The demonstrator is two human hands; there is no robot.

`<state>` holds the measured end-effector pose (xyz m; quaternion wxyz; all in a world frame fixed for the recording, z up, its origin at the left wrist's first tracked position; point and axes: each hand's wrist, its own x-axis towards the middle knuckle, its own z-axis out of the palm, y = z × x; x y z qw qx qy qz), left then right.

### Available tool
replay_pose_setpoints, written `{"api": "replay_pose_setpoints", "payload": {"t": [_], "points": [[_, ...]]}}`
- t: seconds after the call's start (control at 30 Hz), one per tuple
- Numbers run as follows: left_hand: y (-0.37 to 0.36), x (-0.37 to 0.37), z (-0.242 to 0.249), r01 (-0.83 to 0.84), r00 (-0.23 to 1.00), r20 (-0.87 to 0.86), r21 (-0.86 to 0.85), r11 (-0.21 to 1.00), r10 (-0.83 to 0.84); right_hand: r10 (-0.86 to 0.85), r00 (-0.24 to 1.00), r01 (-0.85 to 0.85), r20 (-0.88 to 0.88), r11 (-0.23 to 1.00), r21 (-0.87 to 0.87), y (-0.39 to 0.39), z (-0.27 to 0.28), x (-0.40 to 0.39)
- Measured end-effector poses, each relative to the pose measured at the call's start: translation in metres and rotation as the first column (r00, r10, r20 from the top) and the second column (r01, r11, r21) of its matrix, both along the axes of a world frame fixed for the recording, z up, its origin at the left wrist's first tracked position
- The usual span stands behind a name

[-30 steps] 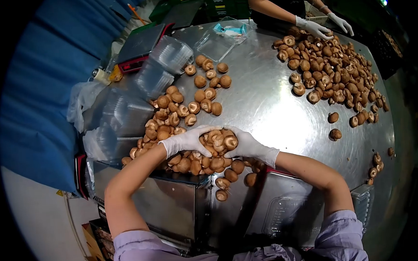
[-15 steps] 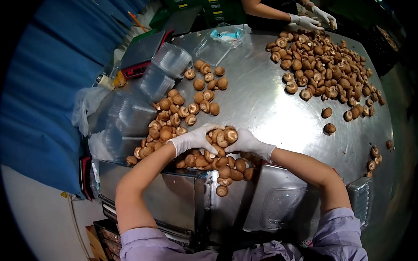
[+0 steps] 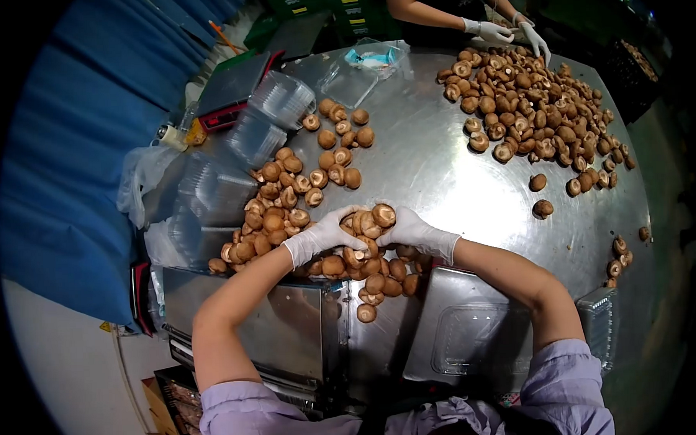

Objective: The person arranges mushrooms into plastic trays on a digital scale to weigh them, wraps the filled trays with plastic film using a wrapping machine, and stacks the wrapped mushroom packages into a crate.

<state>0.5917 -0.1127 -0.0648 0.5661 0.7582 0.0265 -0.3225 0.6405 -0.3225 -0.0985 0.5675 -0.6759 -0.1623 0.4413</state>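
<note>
Brown mushrooms (image 3: 367,223) are bunched between my two white-gloved hands near the table's front edge. My left hand (image 3: 332,235) curves around the bunch from the left, fingers on its top and side. From the right, my right hand (image 3: 412,229) presses against the same bunch; some of its fingers are hidden behind the caps. Below my hands, more loose mushrooms (image 3: 375,282) lie at the table edge. A heap of mushrooms (image 3: 268,220) spreads to the left of my left hand, and a looser group (image 3: 338,153) lies beyond it.
Stacked clear plastic trays (image 3: 213,184) stand on the left, near a scale (image 3: 236,91). A clear tray (image 3: 475,336) rests on a metal surface at front right. Across the steel table (image 3: 415,154), a co-worker's gloved hands (image 3: 514,35) are at a big mushroom pile (image 3: 536,111).
My hands stay around the bunch, with the right hand shifted slightly and its fingers more visible. The co-worker's hands have moved, one now reaching down to the big pile.
</note>
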Motion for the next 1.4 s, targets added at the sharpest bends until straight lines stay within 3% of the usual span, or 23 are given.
{"api": "replay_pose_setpoints", "payload": {"t": [0.13,0.3,0.47,0.57,0.67,0.77,0.8,0.87,0.9,0.93,0.97,1.03,1.13,1.23,1.33,1.4], "points": [[-0.01,0.0,0.02,0.012,0.999,0.031,0.018,1.0,-0.012,-0.041,0.994,0.039,0.097,0.999,0.026,-0.012,0.032,-0.005],[-0.039,-0.006,0.066,0.053,0.994,0.094,-0.06,0.997,-0.047,-0.108,0.918,0.115,0.381,0.993,0.005,-0.038,0.057,-0.017],[-0.092,-0.023,0.114,0.17,0.978,0.136,-0.064,0.983,-0.16,-0.178,0.887,0.227,0.426,0.971,-0.068,-0.097,0.122,-0.06],[-0.139,-0.038,0.141,0.226,0.973,0.092,-0.163,0.96,-0.213,-0.299,0.846,0.355,0.442,0.934,-0.048,-0.141,0.143,-0.094],[-0.187,-0.051,0.15,0.371,0.924,0.142,-0.116,0.921,-0.354,-0.355,0.793,0.449,0.496,0.89,-0.08,-0.189,0.162,-0.133],[-0.227,-0.067,0.133,0.472,0.878,0.175,-0.171,0.865,-0.445,-0.342,0.763,0.498,0.549,0.852,-0.161,-0.225,0.172,-0.177],[-0.239,-0.077,0.133,0.496,0.851,0.227,-0.052,0.867,-0.473,-0.326,0.75,0.509,0.576,0.84,-0.187,-0.234,0.165,-0.19],[-0.251,-0.088,0.102,0.548,0.665,0.416,0.293,0.784,-0.62,-0.252,0.672,0.492,0.696,0.855,-0.165,-0.244,0.133,-0.214],[-0.257,-0.095,0.095,0.556,0.588,0.483,0.341,0.758,-0.649,-0.125,0.695,0.488,0.709,0.805,-0.337,-0.242,0.126,-0.224],[-0.26,-0.102,0.085,0.501,0.582,0.538,0.352,0.79,-0.609,0.002,0.718,0.477,0.696,0.726,-0.495,-0.237,0.121,-0.231],[-0.263,-0.108,0.092,0.462,0.586,0.514,0.422,0.78,-0.626,-0.004,0.65,0.527,0.76,0.723,-0.447,-0.236,0.114,-0.238],[-0.265,-0.121,0.097,0.42,0.601,0.479,0.492,0.763,-0.64,-0.019,0.625,0.55,0.78,0.72,-0.423,-0.236,0.105,-0.24],[-0.258,-0.137,0.09,0.26,0.559,0.613,0.51,0.82,-0.558,-0.008,0.572,0.571,0.821,0.722,-0.391,-0.24,0.103,-0.24],[-0.25,-0.155,0.083,0.092,0.613,0.707,0.381,0.92,-0.354,0.038,0.617,0.542,0.786,0.703,-0.46,-0.25,0.115,-0.241],[-0.238,-0.171,0.073,-0.022,0.577,0.777,0.324,0.946,-0.253,0.047,0.581,0.533,0.812,0.733,-0.423,-0.268,0.111,-0.244],[-0.235,-0.179,0.07,-0.047,0.539,0.801,0.335,0.941,-0.258,0.047,0.621,0.512,0.782,0.731,-0.45,-0.277,0.113,-0.246]]}}
